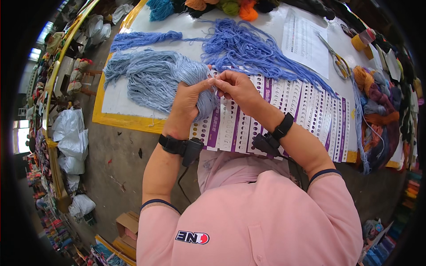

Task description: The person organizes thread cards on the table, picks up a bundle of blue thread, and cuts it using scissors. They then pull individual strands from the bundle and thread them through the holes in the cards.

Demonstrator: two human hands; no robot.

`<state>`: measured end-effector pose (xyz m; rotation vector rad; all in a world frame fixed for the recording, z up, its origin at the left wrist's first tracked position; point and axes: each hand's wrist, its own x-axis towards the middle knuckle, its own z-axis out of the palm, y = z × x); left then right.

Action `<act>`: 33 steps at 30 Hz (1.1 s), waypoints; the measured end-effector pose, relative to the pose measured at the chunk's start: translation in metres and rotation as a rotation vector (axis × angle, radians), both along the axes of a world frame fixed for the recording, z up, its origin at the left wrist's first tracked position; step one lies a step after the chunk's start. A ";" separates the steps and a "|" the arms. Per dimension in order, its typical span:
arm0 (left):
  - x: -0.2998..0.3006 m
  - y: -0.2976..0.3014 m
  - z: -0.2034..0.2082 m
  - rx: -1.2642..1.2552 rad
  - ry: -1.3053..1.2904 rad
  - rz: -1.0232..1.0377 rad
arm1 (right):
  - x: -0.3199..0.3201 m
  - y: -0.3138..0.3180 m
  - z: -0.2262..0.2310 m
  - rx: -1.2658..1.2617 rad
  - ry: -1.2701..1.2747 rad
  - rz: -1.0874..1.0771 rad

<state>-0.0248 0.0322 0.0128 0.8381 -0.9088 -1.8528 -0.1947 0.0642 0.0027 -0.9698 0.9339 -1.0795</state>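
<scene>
A thick skein of light grey-blue yarn lies across the left part of the white table. Its right end is bunched up in my left hand, whose fingers are wrapped round it. Just beside it, my right hand is closed in a pinch against the left fingertips. What sits in that pinch is too small to make out. Beneath both hands lie long white and purple cards with rows of round holes. A looser heap of periwinkle-blue yarn spreads beyond them, partly over the cards.
Scissors and a printed sheet lie at the far right, near a yellow thread cone. Mixed coloured yarn hangs over the right side. Orange yarn lies at the back. White bags stand left, past the yellow table edge.
</scene>
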 end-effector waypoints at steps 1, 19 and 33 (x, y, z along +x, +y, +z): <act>-0.003 0.001 0.001 0.040 0.051 0.013 | -0.002 0.001 0.001 0.013 0.023 -0.007; 0.004 0.001 -0.001 0.107 0.109 -0.025 | 0.000 -0.001 0.008 0.128 0.026 0.027; 0.011 -0.002 0.000 0.100 0.112 0.002 | -0.011 -0.007 0.005 0.260 -0.523 0.062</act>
